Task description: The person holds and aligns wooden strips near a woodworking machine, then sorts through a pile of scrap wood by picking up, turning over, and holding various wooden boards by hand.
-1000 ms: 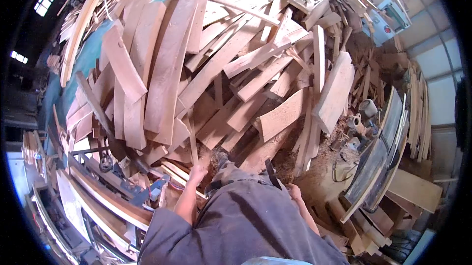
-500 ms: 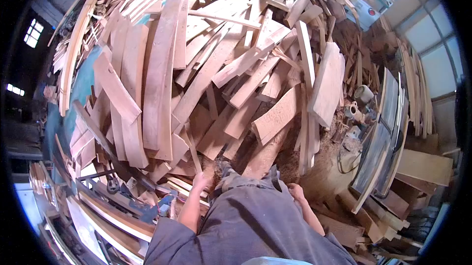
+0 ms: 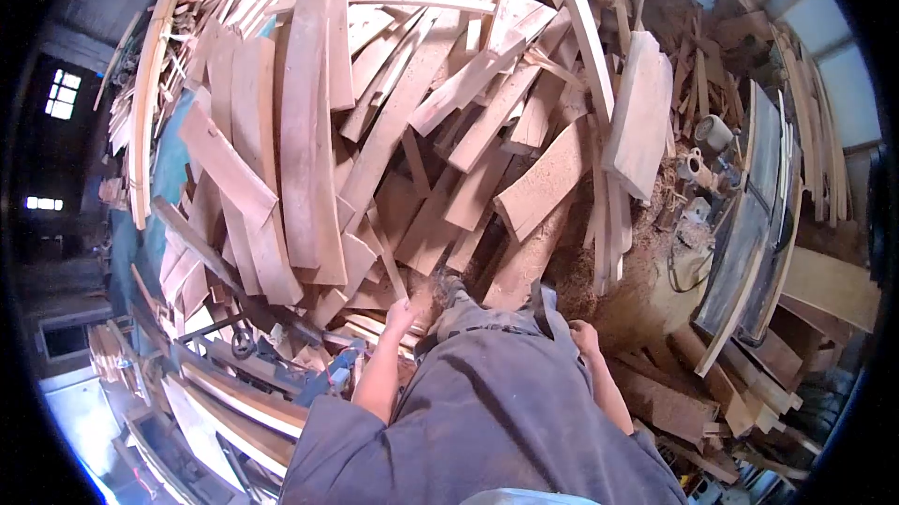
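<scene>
My left hand (image 3: 400, 316) is closed around the lower end of a thin wood strip (image 3: 386, 250), which leans up into the pile. On the other side of my body, my right hand (image 3: 585, 336) is beside my hip with its fingers curled in; what it holds, if anything, is hidden. A dark strap-like piece (image 3: 545, 310) shows near it, by my trousers. In front of me lies a big heap of rough planks, among them a long curved board (image 3: 305, 130), a short wide board (image 3: 545, 177) and a thick pale block (image 3: 641, 121).
Left of me are a metal frame with long boards (image 3: 234, 393) and a blue tool (image 3: 339, 369). At the right, a dark framed panel (image 3: 749, 224) leans beside a cylindrical container (image 3: 714, 133). Sawdust (image 3: 599, 266) covers ground near my feet. More offcuts (image 3: 665, 397) lie at lower right.
The view has shifted and turned, and the wood pile sits higher in it. My left hand stays at the strip's lower end, and the strip leans more. My right hand remains by my hip.
</scene>
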Tool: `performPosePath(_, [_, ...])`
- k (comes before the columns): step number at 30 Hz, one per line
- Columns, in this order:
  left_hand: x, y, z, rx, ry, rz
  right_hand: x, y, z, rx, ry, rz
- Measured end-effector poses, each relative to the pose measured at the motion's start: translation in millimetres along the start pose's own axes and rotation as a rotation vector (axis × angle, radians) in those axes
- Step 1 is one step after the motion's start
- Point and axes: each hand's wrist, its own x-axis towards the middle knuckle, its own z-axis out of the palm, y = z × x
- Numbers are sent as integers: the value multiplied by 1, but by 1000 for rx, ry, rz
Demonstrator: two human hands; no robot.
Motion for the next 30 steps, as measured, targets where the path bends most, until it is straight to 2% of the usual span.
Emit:
performPosePath(4, [-17, 13, -9, 112, 17, -67, 0, -8, -5, -26, 1, -12])
performPosePath(6, [-13, 2, -6, 48, 25, -46, 2, -15, -9, -40, -37, 16])
performPosePath(8, [-4, -24, 3, -55, 46, -31, 12, -2, -3, -40, -39, -44])
performPosePath(12, [-15, 8, -6, 52, 22, -127, 30, 18, -4, -85, -46, -72])
performPosePath(13, [-33, 44, -17, 10, -3, -163, 33, 21, -2, -107, -49, -80])
performPosePath(15, [-42, 76, -18, 65, 44, -140, 30, 9, -13, -123, -41, -154])
performPosePath(17, [-44, 60, -10, 66, 67, -79, 40, 16, -9, -194, -7, -246])
performPosePath(18, [-40, 43, -3, 32, 73, -19, 36, 5, -13, -173, -15, -193])
performPosePath(19, [-42, 41, -1, 12, 47, -55, 32, -3, -15, -116, 37, -215])
performPosePath(22, [-50, 47, 0, -18, -12, -67, 17, -38, -27, -31, 18, -96])
performPosePath(27, [-51, 15, -11, 205, -67, -153, 7, -30, -25, 57, 49, 32])
performPosePath(30, [-52, 20, -30, 252, -97, -188, 13, 14, -12, 119, 109, 33])
